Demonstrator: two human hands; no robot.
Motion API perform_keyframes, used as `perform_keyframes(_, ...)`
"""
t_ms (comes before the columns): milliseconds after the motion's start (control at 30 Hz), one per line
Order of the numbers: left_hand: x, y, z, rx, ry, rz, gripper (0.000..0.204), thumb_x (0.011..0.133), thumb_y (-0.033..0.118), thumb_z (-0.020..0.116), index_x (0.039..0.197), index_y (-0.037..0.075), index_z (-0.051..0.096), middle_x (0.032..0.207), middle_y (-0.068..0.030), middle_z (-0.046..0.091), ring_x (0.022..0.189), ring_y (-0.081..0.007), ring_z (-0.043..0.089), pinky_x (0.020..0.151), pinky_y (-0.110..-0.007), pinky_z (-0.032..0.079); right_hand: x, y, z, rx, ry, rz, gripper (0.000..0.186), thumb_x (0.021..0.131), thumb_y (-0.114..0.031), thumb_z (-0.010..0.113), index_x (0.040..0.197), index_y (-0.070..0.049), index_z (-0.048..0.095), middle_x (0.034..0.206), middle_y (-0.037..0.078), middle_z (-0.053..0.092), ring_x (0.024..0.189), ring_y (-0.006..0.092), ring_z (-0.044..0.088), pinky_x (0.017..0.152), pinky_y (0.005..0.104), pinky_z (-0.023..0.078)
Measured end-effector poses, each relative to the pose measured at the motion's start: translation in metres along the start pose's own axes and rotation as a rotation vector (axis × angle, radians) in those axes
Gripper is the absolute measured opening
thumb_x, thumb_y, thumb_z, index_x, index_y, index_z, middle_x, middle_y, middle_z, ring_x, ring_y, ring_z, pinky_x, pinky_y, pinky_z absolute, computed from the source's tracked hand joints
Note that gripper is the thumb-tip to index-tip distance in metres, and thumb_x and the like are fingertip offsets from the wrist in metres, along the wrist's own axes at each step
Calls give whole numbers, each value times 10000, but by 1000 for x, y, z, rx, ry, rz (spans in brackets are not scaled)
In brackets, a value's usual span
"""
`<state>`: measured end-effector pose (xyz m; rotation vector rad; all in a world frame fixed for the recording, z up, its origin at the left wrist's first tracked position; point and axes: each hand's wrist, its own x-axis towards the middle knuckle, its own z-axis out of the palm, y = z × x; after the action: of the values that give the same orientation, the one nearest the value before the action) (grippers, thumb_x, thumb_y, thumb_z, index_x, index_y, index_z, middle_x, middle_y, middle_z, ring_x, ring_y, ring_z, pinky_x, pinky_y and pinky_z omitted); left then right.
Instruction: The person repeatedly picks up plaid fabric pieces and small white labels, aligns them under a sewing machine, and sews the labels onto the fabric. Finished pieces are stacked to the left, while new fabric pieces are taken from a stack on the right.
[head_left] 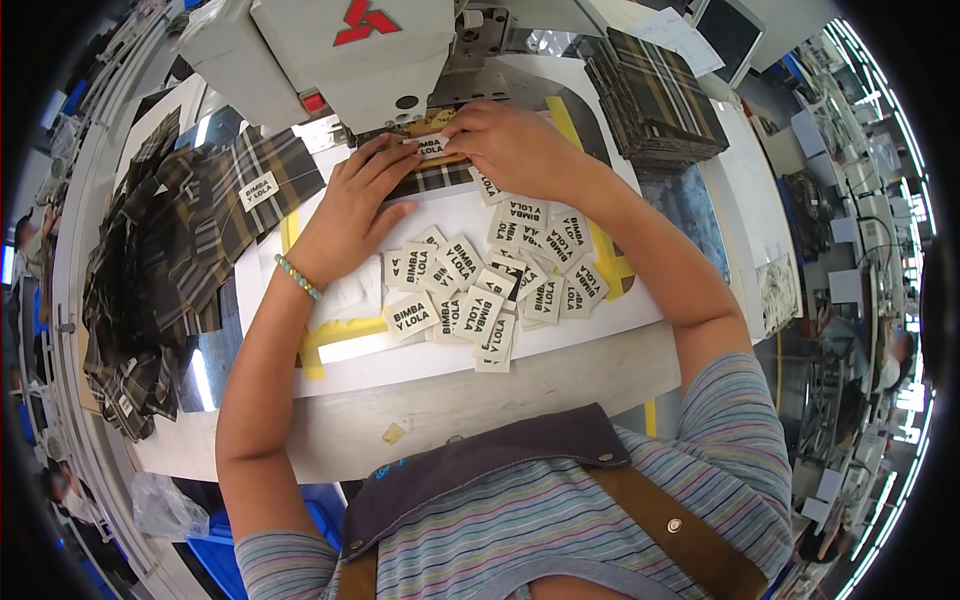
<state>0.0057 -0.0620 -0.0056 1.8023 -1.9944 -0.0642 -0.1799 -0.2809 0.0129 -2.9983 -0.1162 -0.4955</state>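
Under the white sewing machine head (350, 60), both my hands are on a small white printed label (430, 146) lying on plaid fabric (445, 180) in a holder. My left hand (360, 200) rests fingertips at the label's left, fingers bent and apart, thumb out. At its right, my right hand (515, 150) has thumb and fingers pinched on the label's edge. Many loose white labels (480, 300) lie spread below my hands on a white board (360, 350) with yellow tape. Exactly what sits beneath my fingertips is partly hidden.
Dark plaid pieces (170, 270), one with a label, are heaped at the left; a stack of plaid pieces (660, 100) is at the back right, beside papers and a dark screen (720, 30). A blue bin (220, 555) and plastic bag stand below the table (520, 380). Other people work at both sides.
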Motion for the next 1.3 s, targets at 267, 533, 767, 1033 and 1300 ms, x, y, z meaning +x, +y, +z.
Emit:
perform_keyframes(267,-3,2,-10,-46,113,-88,410,1014,153,677,1388,-16,659,1495,-157,640,1470,-390,507,1232,-477,409,7,-4,17,130,37,-21,362,899,-1,639,1234,-46,770,1321,92,727,1266,293,646,1064,403,556)
perform_keyframes(533,-9,-4,-13,145,26,-94,439,1013,189,695,1394,-25,656,1496,-165,639,1431,-381,543,1197,-462,454,7,-4,20,37,53,-132,392,906,19,624,1263,-58,768,1390,79,713,1305,290,627,1099,395,543)
perform_keyframes(767,-6,0,-22,181,-53,-65,482,1009,175,697,1442,-21,623,1516,-179,617,1436,-385,537,1211,-457,443,10,-4,17,23,7,-112,458,883,37,645,1311,-88,748,1417,48,699,1340,280,608,1116,382,539)
perform_keyframes(1033,-5,1,-25,187,-85,-70,502,1008,175,698,1463,-15,607,1525,-180,607,1442,-384,529,1220,-454,434,11,-4,19,50,27,-115,433,873,26,629,1274,-70,763,1402,82,704,1301,305,617,1124,405,513)
perform_keyframes(1300,-6,-2,-29,157,-87,-53,473,998,170,710,1422,-25,630,1505,-182,622,1435,-375,537,1211,-455,440,12,-7,17,63,4,-103,423,866,27,626,1251,-66,773,1384,95,707,1328,308,604,1145,422,492)
